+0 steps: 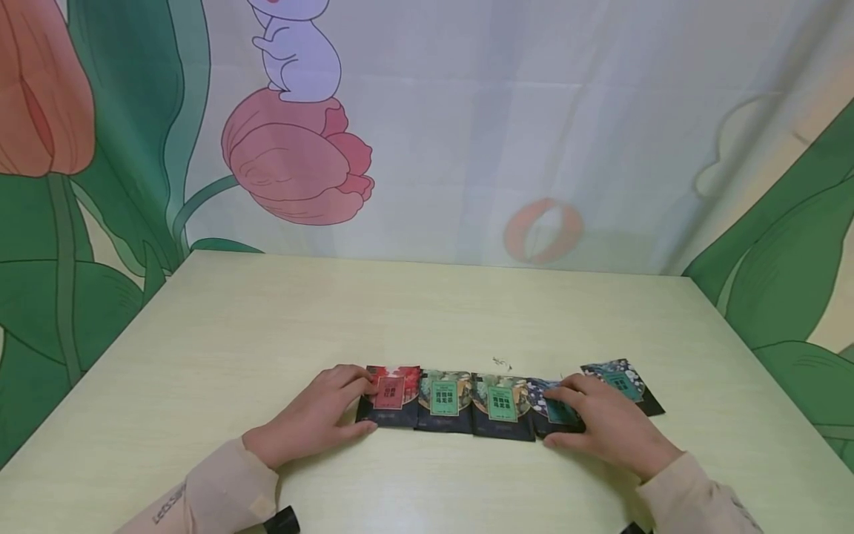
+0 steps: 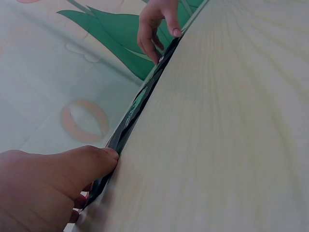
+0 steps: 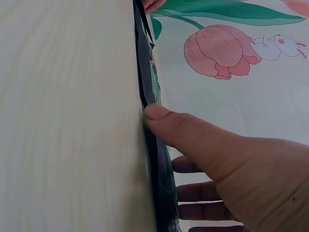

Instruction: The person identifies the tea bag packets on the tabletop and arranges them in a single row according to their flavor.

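Four flat tea sachets lie side by side in a row. At the left end is a red one (image 1: pixel 390 397), then a green one (image 1: pixel 444 400) and a similar green sachet (image 1: pixel 502 405). A dark blue sachet (image 1: pixel 555 429) forms the right end, partly hidden by fingers. My left hand (image 1: pixel 316 417) touches the red sachet's left side, its thumb (image 2: pixel 107 157) at the near corner. The right hand (image 1: pixel 610 424) rests on the blue sachet, fingertips on top and thumb (image 3: pixel 161 114) along the near edge. Fingers of both hands are spread and fairly straight.
Another blue-and-black sachet (image 1: pixel 623 383) lies at an angle behind the right hand. Small dark marks (image 1: pixel 502 364) show on the pale wooden table (image 1: pixel 320 319) just beyond the row. A printed curtain (image 1: pixel 434 148) hangs along the table's back edge.
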### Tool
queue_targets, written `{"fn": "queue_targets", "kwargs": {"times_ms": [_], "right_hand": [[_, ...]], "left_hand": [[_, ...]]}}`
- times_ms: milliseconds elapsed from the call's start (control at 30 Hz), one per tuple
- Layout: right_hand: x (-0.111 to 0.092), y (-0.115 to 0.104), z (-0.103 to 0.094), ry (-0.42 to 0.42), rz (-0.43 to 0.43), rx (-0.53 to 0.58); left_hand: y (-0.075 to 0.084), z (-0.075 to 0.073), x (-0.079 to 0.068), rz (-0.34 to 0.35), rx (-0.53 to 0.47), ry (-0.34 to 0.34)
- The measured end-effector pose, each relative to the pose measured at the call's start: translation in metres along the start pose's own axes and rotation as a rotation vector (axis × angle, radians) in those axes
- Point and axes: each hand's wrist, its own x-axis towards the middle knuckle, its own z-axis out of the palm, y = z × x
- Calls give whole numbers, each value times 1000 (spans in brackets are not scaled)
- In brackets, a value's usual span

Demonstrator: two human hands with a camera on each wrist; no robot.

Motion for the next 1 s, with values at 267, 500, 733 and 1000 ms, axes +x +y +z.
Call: {"fn": "queue_targets", "kwargs": {"times_ms": [267,500,733,1000], "right_hand": [[-1,3,-1,7,-11,25],[-3,7,-5,47,-28,48],[-4,12,-11,55,8,66],[-5,21,-13,76,19,97]], "left_hand": [[0,0,0,-14,-10,-13],[1,0,0,-15,-15,-12],[1,-1,0,-9,-7,-1],[1,-1,0,-10,-10,-6]]}}
